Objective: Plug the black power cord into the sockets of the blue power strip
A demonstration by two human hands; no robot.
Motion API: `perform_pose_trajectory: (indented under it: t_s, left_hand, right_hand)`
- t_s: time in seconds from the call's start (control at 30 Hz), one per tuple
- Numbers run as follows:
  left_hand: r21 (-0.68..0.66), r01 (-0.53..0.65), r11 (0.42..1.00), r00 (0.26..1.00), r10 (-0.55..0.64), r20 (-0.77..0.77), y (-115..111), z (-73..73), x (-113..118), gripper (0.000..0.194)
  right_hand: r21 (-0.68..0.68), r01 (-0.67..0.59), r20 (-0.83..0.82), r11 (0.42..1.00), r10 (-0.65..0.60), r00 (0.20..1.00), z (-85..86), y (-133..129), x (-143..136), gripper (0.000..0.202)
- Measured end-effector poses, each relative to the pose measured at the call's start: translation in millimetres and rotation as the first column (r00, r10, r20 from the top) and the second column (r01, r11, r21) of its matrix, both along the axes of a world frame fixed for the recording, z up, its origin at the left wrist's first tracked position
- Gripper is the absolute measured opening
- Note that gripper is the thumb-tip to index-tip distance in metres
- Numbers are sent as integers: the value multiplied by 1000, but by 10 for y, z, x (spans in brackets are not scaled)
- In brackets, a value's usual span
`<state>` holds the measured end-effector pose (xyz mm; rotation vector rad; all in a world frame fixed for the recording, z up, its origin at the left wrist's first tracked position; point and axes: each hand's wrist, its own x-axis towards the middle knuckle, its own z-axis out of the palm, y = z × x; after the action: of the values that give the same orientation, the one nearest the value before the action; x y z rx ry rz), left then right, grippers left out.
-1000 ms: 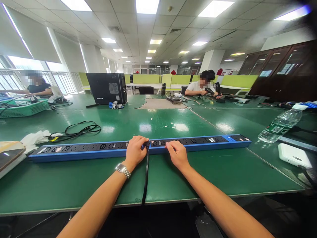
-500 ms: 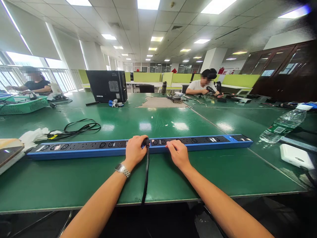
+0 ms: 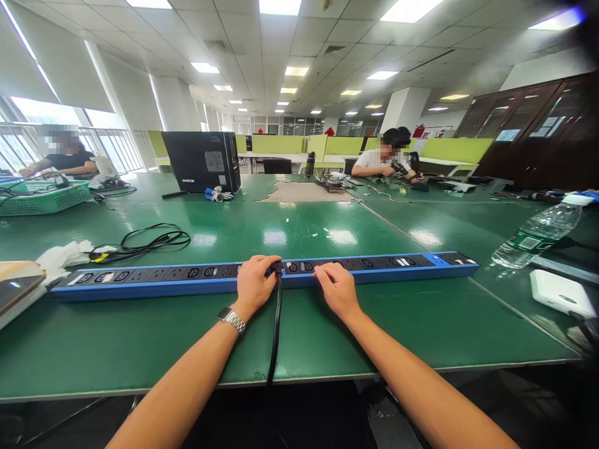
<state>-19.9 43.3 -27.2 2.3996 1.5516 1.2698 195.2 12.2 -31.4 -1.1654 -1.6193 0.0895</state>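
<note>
A long blue power strip (image 3: 159, 288) with a row of black sockets lies across the table in front of me. At its middle, my left hand (image 3: 255, 280) is closed, with thumb and forefinger around a black plug (image 3: 277, 267) at the strip. A thick black cord (image 3: 276, 330) runs from that plug down over the table's front edge. Just to the right, my right hand (image 3: 337, 288) rests against the strip, fingers curled and thumb tip pressed to the forefinger. Whatever may be inside that pinch is hidden. A metal-banded watch (image 3: 231, 319) is on my left wrist.
The green table (image 3: 140, 349) also bears a coiled black cable (image 3: 154, 242), a computer case (image 3: 201, 162), a green basket (image 3: 47, 198), a water bottle (image 3: 538, 234) and a white box (image 3: 561, 293). Two people sit beyond, left and right.
Both hands stay at the same places on the strip. The plug and cord hold their position, and the view shifts only very slightly.
</note>
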Motion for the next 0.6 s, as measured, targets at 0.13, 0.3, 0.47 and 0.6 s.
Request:
perform_pose_trajectory:
  t_s: [0.13, 0.3, 0.47, 0.6]
  left_hand:
    - [3, -2, 1000, 1000, 2, 2, -1, -1, 1, 27]
    - [16, -8, 1000, 1000, 7, 17, 1, -16, 7, 26]
    - [14, -11, 1000, 999, 10, 36, 0, -21, 14, 25]
    - [8, -27, 1000, 998, 27, 51, 7, -29, 16, 25]
  right_hand:
    - [-8, 3, -1, 1000, -3, 1000, 2, -3, 0, 35]
    - [-9, 2, 0, 1000, -2, 1000, 6, -3, 1, 35]
    - [-18, -2, -2, 1000, 1, 1000, 5, -5, 1, 35]
    - [-24, -10, -5, 1000, 9, 1000, -4, -5, 5, 34]
